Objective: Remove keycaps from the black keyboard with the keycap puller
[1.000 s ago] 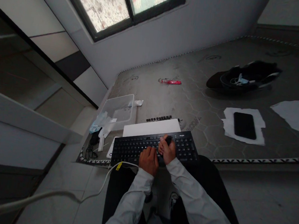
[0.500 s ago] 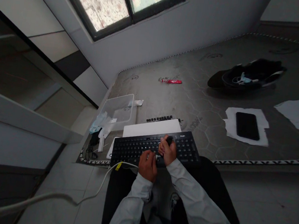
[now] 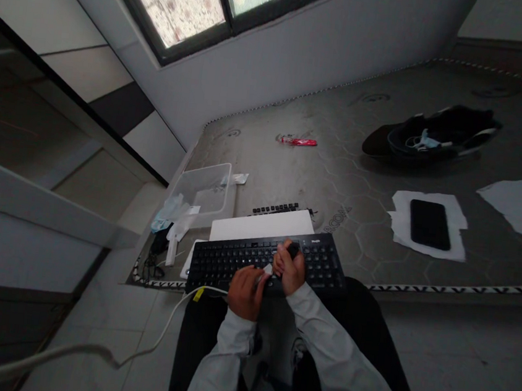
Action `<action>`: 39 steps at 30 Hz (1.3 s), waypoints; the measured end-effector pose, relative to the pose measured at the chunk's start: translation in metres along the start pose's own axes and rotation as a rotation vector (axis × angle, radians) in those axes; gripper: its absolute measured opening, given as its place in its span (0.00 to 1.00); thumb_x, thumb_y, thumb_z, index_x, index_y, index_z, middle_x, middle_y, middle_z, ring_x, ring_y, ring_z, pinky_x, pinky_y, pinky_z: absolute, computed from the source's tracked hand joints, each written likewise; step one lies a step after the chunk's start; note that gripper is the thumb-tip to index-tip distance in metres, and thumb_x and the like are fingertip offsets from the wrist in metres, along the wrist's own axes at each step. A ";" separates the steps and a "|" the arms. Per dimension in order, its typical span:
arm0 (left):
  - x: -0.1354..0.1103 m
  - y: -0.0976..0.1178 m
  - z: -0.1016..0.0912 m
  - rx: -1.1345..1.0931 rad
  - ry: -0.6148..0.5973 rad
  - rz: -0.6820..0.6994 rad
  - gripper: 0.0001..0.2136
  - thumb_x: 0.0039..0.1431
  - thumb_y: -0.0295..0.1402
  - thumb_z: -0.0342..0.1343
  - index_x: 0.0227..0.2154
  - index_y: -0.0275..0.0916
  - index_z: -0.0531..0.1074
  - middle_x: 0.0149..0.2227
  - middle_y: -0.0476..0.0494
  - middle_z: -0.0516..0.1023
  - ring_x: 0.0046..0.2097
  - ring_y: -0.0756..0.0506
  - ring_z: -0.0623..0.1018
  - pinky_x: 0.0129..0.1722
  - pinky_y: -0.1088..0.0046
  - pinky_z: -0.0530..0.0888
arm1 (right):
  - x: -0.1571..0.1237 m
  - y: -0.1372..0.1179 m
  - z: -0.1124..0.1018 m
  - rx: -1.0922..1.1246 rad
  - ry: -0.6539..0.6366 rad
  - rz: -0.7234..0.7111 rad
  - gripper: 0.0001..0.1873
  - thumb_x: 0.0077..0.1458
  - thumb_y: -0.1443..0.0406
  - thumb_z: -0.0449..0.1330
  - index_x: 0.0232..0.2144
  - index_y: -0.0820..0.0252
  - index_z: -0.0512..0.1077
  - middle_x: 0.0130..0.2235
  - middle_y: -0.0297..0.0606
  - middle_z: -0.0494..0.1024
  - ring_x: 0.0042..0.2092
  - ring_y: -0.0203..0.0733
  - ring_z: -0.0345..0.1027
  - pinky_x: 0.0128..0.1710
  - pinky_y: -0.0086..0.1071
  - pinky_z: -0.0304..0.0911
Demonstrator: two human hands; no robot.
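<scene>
Grey hexagon-patterned mattress point(image 3: 264, 165), long black plastic keyboard point(image 3: 245, 256) at its near edge
Right hand's point(image 3: 291, 272) fingers are wrapped round a stubby black thing point(image 3: 293, 249); left hand's point(image 3: 245, 291) are bunched at a small white bit point(image 3: 269, 270), can't tell if gripping.

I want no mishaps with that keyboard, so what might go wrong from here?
The keyboard juts past the grey surface over the knees and might slide. The white cable running up beside the left hand could snag. The right hand, gripping a dark object, might press keys by accident.
</scene>
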State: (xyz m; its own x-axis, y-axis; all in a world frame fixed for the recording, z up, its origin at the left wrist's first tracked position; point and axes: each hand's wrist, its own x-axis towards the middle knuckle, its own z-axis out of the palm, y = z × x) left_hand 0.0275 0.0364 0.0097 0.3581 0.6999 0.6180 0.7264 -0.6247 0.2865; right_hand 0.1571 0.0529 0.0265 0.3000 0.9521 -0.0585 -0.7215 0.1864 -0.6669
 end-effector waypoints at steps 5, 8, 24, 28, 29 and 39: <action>0.003 0.000 -0.010 0.129 -0.177 0.038 0.07 0.57 0.30 0.54 0.37 0.41 0.75 0.34 0.43 0.75 0.37 0.46 0.72 0.37 0.69 0.68 | 0.000 0.000 0.001 0.005 0.008 0.005 0.19 0.51 0.55 0.60 0.23 0.55 0.53 0.13 0.18 0.51 0.13 0.25 0.40 0.11 0.20 0.41; 0.005 -0.004 -0.016 0.150 -0.271 0.050 0.11 0.57 0.27 0.52 0.41 0.41 0.74 0.36 0.42 0.75 0.37 0.46 0.72 0.36 0.69 0.67 | 0.000 0.000 0.001 0.025 0.002 0.012 0.19 0.51 0.56 0.59 0.23 0.55 0.53 0.14 0.18 0.51 0.14 0.25 0.40 0.11 0.20 0.40; 0.011 -0.003 -0.008 0.039 -0.279 -0.018 0.10 0.61 0.31 0.48 0.37 0.40 0.74 0.33 0.44 0.74 0.36 0.49 0.73 0.38 0.72 0.70 | 0.002 0.000 0.000 0.044 0.016 0.030 0.18 0.52 0.56 0.59 0.24 0.56 0.54 0.14 0.18 0.51 0.14 0.25 0.40 0.12 0.20 0.41; 0.012 -0.004 0.003 0.060 -0.195 -0.037 0.09 0.61 0.30 0.47 0.33 0.39 0.73 0.30 0.45 0.73 0.34 0.48 0.72 0.36 0.72 0.69 | 0.002 0.001 0.000 0.059 0.011 0.033 0.18 0.52 0.56 0.59 0.23 0.56 0.53 0.14 0.18 0.51 0.14 0.25 0.39 0.12 0.20 0.41; 0.011 -0.004 0.005 0.088 -0.181 -0.036 0.09 0.61 0.31 0.47 0.33 0.39 0.73 0.29 0.45 0.73 0.34 0.48 0.72 0.36 0.72 0.68 | 0.002 0.001 0.000 0.059 0.012 0.032 0.19 0.52 0.56 0.59 0.23 0.56 0.53 0.14 0.18 0.51 0.14 0.25 0.39 0.12 0.20 0.41; -0.002 0.003 0.022 0.266 -0.028 -0.152 0.10 0.61 0.34 0.47 0.29 0.42 0.73 0.29 0.47 0.73 0.33 0.48 0.71 0.32 0.70 0.59 | 0.001 0.005 0.000 0.069 0.012 0.018 0.20 0.51 0.55 0.60 0.23 0.55 0.53 0.13 0.18 0.51 0.13 0.25 0.39 0.11 0.19 0.41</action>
State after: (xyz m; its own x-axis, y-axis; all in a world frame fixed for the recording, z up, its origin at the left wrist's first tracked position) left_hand 0.0425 0.0408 -0.0065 0.2465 0.7900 0.5615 0.8998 -0.4018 0.1703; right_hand 0.1537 0.0542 0.0231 0.2935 0.9526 -0.0794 -0.7680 0.1855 -0.6130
